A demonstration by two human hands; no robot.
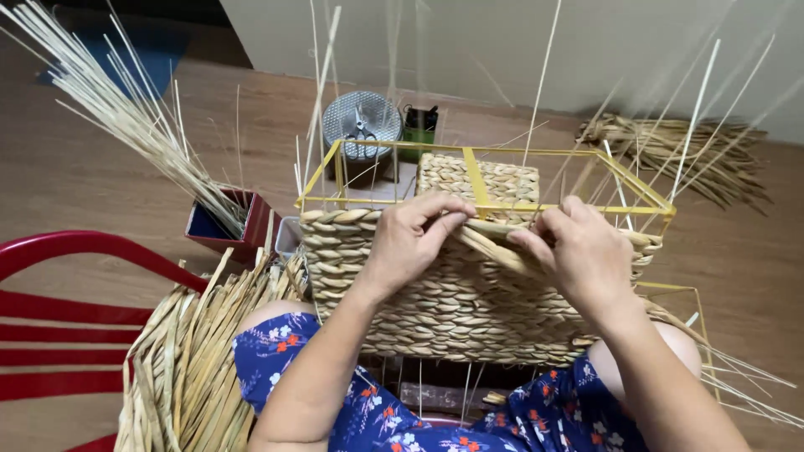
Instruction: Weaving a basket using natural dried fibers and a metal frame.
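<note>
Basket (435,293) rests across my lap, its near wall facing me. That wall is woven almost up to the yellow wire frame (477,180); only the top row under the rim looks open. The far wall also shows weave; the side walls I cannot judge. Bare upright stakes stick up past the rim, untrimmed. My left hand (410,238) pinches the working strand (490,243) at the top row, fingers closed on it. My right hand (578,247) grips the same strand further along, fingers curled shut. Spare reed bundle (193,360) lies by my left knee; thin stalks stand in a red box (251,230).
</note>
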